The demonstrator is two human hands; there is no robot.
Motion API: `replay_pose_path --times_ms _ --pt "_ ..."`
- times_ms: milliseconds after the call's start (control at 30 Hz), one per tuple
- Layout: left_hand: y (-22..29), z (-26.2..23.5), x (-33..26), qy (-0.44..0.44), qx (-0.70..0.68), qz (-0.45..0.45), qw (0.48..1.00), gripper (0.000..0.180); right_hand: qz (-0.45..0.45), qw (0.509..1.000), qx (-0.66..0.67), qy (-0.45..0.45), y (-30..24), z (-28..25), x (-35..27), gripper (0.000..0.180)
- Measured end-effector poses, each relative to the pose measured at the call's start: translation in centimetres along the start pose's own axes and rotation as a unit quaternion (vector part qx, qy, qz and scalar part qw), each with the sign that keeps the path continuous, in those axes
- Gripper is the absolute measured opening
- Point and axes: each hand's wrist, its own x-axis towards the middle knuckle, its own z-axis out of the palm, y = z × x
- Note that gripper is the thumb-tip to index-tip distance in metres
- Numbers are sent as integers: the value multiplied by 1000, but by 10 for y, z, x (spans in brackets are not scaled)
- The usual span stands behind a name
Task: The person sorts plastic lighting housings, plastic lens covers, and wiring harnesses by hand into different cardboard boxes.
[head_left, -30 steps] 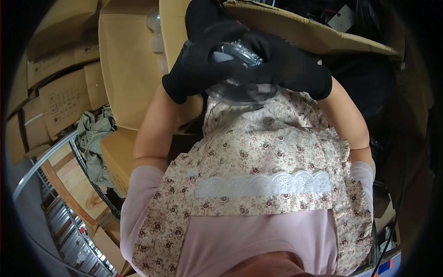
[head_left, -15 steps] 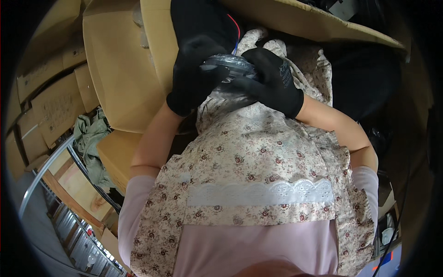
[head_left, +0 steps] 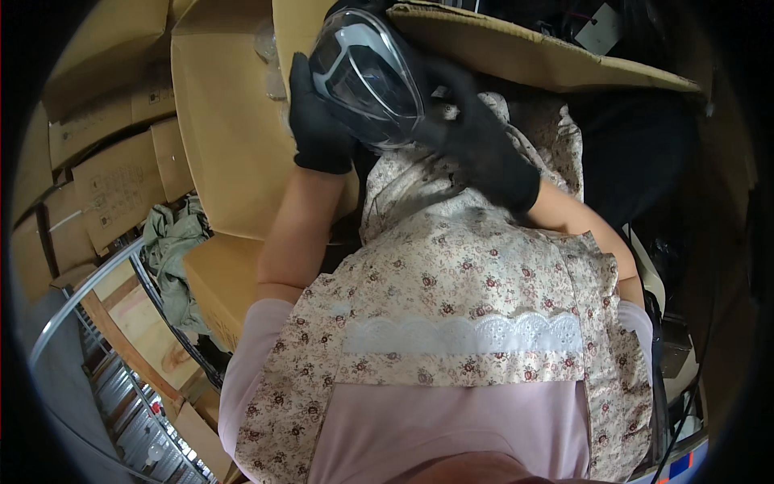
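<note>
Mask (head_left: 367, 77) held between both gloved hands: left hand (head_left: 318, 121) grips the rim, right hand (head_left: 476, 145) supports underneath. Judged light, rigid; clear visor scratch-prone, so hold the frame.

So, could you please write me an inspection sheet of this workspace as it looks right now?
Surface: no table seen; work is held over a floral apron.
Job's things: dark mask with a clear visor, raised in front of the boxes.
Clutter: greenish cloth bunched beside the boxes.
Grip: left hand and right hand, both in black gloves, each shut on the mask's sides.
Cables: thin dark cables at the lower right, ends hidden.
Surroundings: stacked cardboard boxes, an open flap above, a metal rack at the lower left.
</note>
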Motion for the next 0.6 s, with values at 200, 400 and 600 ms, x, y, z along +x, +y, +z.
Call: replay_pose_path --times_ms 200,400,600 --pt "-20 -4 -3 53 364 201 908 47 -41 995 -83 36 -12 8 -8 73" --pt "14 48 6 -79 482 391 780 39 -184 952 -243 43 -7 4 -9 73" --pt "10 51 0 -30 561 387 731 37 -263 923 -274 65 -5 1 -11 71"
